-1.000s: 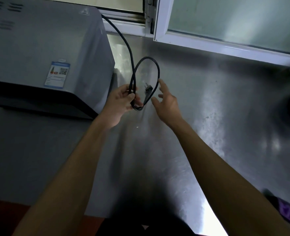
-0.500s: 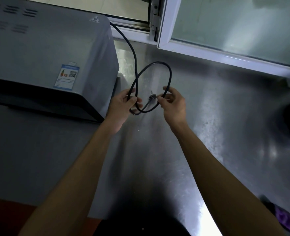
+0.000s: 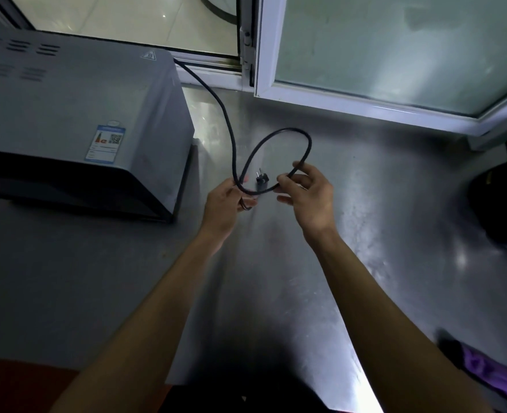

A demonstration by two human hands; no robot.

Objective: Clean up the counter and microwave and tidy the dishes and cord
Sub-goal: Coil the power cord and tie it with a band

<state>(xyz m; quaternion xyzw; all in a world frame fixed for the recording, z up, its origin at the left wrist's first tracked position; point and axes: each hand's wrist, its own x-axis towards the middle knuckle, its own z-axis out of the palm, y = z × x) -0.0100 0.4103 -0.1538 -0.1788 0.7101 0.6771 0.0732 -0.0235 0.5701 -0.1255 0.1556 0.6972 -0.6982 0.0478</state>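
Steel counter, cord looped between hands (both gripping)

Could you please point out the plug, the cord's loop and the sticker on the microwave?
plug point(image 3: 260, 179): head view, on its dark body below the prongs.
cord loop point(image 3: 304, 138): head view, on the upper right bend.
sticker point(image 3: 105, 143): head view, on its middle.

left hand grips black cord | right hand pinches the loop | plug sits between the fingers | microwave left of them
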